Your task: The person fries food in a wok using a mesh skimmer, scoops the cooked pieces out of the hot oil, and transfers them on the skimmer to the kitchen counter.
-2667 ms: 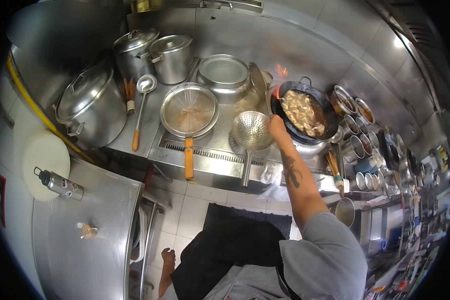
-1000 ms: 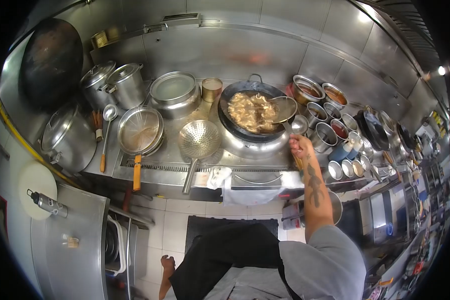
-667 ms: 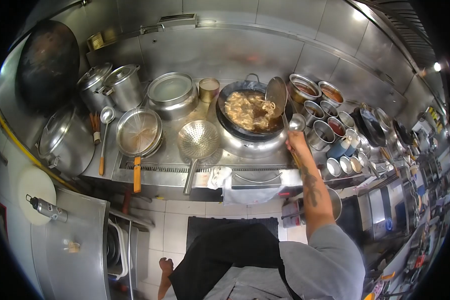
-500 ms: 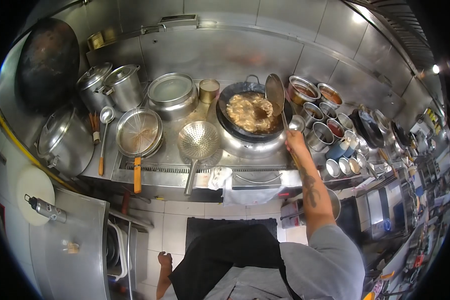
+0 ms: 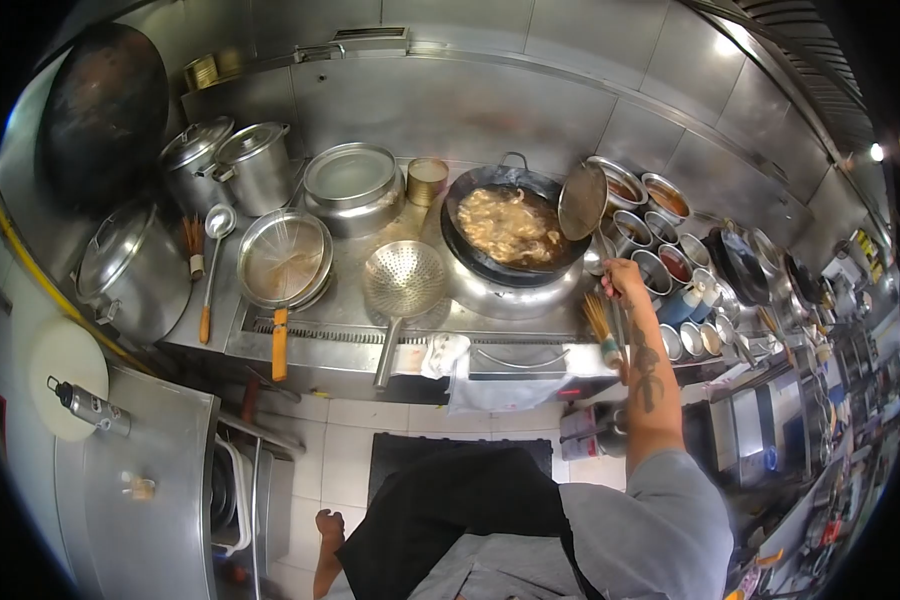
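My right hand (image 5: 624, 280) is closed around the handle of a round skimmer (image 5: 582, 201). The skimmer is tilted up at the right rim of a dark wok (image 5: 513, 271). Pale, browned pieces of food (image 5: 510, 225) lie in brown bubbling liquid inside the wok. Close to my right hand are a ladle (image 5: 597, 254) and a bamboo wok brush (image 5: 600, 322), partly behind my forearm. My left hand (image 5: 330, 522) hangs low beside my black apron, fingers curled, with nothing visible in it.
Left of the wok are a perforated strainer (image 5: 406, 278), a wire sieve (image 5: 284, 258), a wide lidded pot (image 5: 350, 180) and a tin can (image 5: 427, 182). Metal containers of sauce (image 5: 667, 197) crowd the right. A steel counter (image 5: 150, 480) with a bottle (image 5: 100, 411) stands at lower left.
My right hand and the skimmer have moved right, from over the food to the wok's right rim. The wok brush has come into sight beside my forearm. My left hand stays low.
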`<state>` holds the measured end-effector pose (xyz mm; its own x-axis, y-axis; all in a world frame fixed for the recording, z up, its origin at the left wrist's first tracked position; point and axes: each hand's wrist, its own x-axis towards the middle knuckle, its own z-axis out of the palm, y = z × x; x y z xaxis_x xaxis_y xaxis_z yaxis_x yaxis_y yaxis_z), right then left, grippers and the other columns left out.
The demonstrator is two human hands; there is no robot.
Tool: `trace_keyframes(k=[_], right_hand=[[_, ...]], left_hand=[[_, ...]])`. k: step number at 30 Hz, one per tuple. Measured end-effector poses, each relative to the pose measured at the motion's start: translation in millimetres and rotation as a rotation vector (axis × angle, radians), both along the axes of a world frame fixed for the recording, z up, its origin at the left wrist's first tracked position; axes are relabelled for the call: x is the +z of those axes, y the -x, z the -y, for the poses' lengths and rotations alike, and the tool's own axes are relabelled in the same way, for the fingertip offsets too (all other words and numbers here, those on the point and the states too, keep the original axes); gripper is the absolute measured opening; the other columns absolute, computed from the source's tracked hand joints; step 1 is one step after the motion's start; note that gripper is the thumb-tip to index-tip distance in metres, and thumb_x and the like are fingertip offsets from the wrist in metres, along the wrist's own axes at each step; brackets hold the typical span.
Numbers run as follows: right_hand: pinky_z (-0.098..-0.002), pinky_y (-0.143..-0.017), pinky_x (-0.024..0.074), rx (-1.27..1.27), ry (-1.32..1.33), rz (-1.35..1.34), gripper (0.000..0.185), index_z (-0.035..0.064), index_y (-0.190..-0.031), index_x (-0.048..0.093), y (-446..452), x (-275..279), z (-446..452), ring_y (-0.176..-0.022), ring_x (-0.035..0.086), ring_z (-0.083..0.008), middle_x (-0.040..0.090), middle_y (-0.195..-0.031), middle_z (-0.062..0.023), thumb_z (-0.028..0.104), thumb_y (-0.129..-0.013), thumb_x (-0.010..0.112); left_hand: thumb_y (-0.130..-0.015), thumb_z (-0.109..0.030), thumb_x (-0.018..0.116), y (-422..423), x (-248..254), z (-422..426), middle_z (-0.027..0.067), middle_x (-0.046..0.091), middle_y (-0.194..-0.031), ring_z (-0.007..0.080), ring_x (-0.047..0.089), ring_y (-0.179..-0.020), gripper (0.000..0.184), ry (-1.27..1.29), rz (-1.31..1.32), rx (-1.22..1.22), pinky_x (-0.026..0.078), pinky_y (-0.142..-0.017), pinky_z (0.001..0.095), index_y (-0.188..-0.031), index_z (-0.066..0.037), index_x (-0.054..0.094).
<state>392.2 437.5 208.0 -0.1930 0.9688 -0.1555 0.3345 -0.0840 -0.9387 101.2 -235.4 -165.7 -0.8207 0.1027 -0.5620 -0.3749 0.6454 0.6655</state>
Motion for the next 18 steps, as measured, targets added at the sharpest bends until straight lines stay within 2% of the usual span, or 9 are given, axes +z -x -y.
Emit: trace_keyframes(k=[3,5,7,9,11,13,18], right_hand=[[-0.0237,-0.03,0.0265,-0.022,0.115,-0.049,0.018,0.0065,-0.093,0.055,-0.3,-17.4,-13.2,-0.034,0.041,-0.0109,0.052,-0.055,-0.0038,0.019,-0.086,0.044],[-0.0234,-0.031,0.0259,-0.028,0.378,-0.274,0.017,0.0062,-0.095,0.051,2.4,-37.2,-25.6,-0.035,0.041,-0.0106,0.053,-0.057,-0.0044,0.018,-0.086,0.043],[-0.0225,-0.031,0.0256,0.006,0.443,-0.292,0.015,0.0059,-0.096,0.049,10.5,-50.8,-31.6,-0.037,0.04,-0.01,0.052,-0.058,-0.0042,0.015,-0.087,0.041],[-0.0216,-0.033,0.0268,0.167,0.564,-0.446,0.021,0.0066,-0.105,0.044,22.0,-68.0,-38.3,-0.041,0.041,-0.0097,0.051,-0.063,-0.005,0.015,-0.089,0.034],[-0.02,-0.034,0.0264,0.175,0.544,-0.476,0.02,0.0069,-0.105,0.044,34.0,-73.8,-34.1,-0.043,0.041,-0.0084,0.051,-0.065,-0.0044,0.014,-0.089,0.034],[-0.0199,-0.035,0.0267,0.263,0.64,-0.574,0.019,0.0076,-0.105,0.045,52.1,-82.5,-37.9,-0.043,0.04,-0.0074,0.051,-0.065,-0.0031,0.014,-0.089,0.036],[-0.0189,-0.034,0.0248,0.344,0.716,-0.667,0.008,0.0098,-0.092,0.047,65.4,-73.8,-24.9,-0.041,0.037,-0.005,0.048,-0.061,0.0008,0.015,-0.089,0.042]], left_hand=[[-0.067,0.001,0.051,-8.6,6.5,4.2,0.0116,0.05,-0.049,0.0175,0.045,-0.034,0.041,0.009,-0.025,-0.005,0.033,-0.031,0.0294,-0.106,0.011,0.047],[-0.067,0.001,0.051,-13.2,6.2,10.6,0.0118,0.05,-0.049,0.0175,0.045,-0.034,0.041,0.01,-0.048,-0.009,0.033,-0.03,0.0294,-0.106,0.011,0.047],[-0.066,0.001,0.052,-18.4,2.4,16.3,0.012,0.051,-0.049,0.0175,0.045,-0.033,0.041,-0.017,-0.022,0.034,0.034,-0.03,0.0294,-0.106,0.011,0.047],[-0.066,0.001,0.052,-24.9,5.9,21.9,0.0119,0.051,-0.049,0.0174,0.045,-0.033,0.04,-0.009,-0.024,0.048,0.034,-0.03,0.0292,-0.105,0.011,0.047],[-0.066,0.001,0.053,-33.2,12.4,26.9,0.0118,0.051,-0.049,0.0174,0.045,-0.033,0.04,0.0,-0.025,0.062,0.034,-0.03,0.0291,-0.105,0.011,0.047],[-0.066,0.0,0.053,-40.1,17.9,30.4,0.0123,0.052,-0.049,0.0173,0.045,-0.033,0.039,0.052,-0.064,0.036,0.035,-0.03,0.029,-0.104,0.011,0.048],[-0.067,0.0,0.053,-45.3,27.3,34.1,0.0137,0.053,-0.051,0.0177,0.047,-0.034,0.04,0.12,-0.04,-0.025,0.036,-0.031,0.0294,-0.104,0.012,0.049]])
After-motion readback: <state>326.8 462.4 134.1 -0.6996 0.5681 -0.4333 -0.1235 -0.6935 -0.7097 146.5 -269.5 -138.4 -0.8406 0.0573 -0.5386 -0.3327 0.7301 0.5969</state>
